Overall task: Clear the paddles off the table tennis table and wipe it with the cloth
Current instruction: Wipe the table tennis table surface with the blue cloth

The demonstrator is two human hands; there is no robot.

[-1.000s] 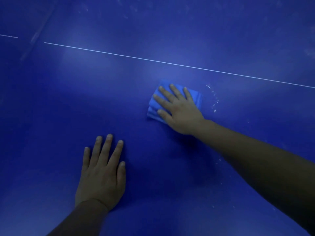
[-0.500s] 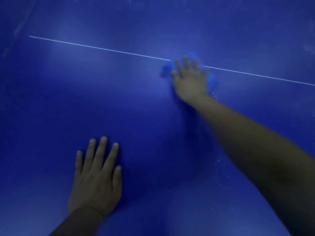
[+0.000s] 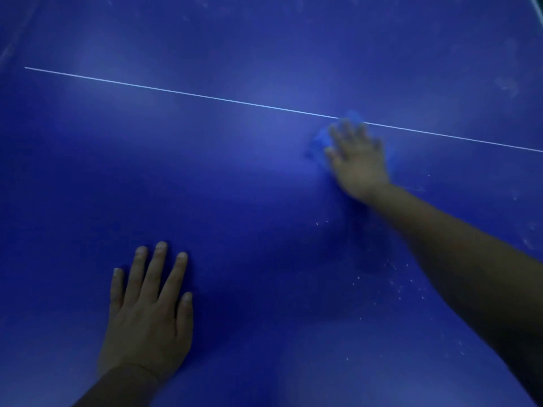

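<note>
Both your hands are down on the blue table (image 3: 235, 186). Your left hand (image 3: 147, 312) lies flat at the near left, fingers straight and a little spread, holding nothing. Your right hand (image 3: 357, 160) reaches to the far right and presses flat on the blue cloth (image 3: 318, 141), fingers straight over it; the hand is blurred. The cloth shows past your fingertips and thumb side, touching the white line (image 3: 176, 91) that crosses the table. White specks (image 3: 393, 283) dot the surface beside your right forearm.
</note>
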